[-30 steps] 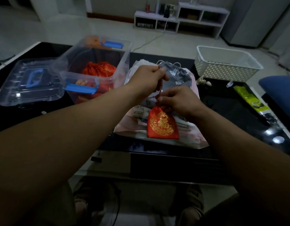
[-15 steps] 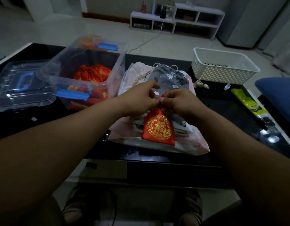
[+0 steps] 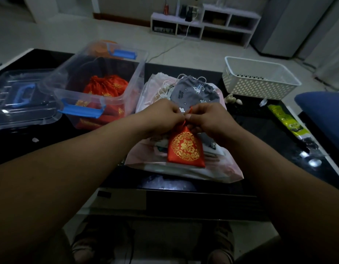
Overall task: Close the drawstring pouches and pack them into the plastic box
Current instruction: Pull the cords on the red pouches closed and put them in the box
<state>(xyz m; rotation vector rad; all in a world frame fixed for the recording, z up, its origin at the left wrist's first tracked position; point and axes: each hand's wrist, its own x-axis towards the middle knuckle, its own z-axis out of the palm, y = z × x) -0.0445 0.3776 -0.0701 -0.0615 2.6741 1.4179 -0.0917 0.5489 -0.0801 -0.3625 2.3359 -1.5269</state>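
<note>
**Both hands at the neck of a red pouch**

The left hand [image 3: 164, 117] and the right hand [image 3: 208, 119] meet fingertip to fingertip over the middle of the black table [image 3: 260, 126]. Each has its fingers curled in a pinch on the gathered top of a red pouch [image 3: 185, 149]. A short bit of red cord [image 3: 191, 110] pokes up between them (which fingers hold the cord itself I cannot tell). The pouch, with a gold round pattern on its face, hangs from the pinch, and its bottom lies on a pink plastic bag [image 3: 183, 170].

Just behind the hands, on the same bag, lies a grey pouch [image 3: 195, 91] with white cords. To the left stands the clear plastic box [image 3: 139, 73], open, with blue latches and several red pouches [image 3: 105, 86] inside. Its lid [image 3: 16, 103] lies flat further left. A white basket [image 3: 260, 86] sits at the far right of the table, and a green packet [image 3: 284, 119] lies near that edge.
</note>
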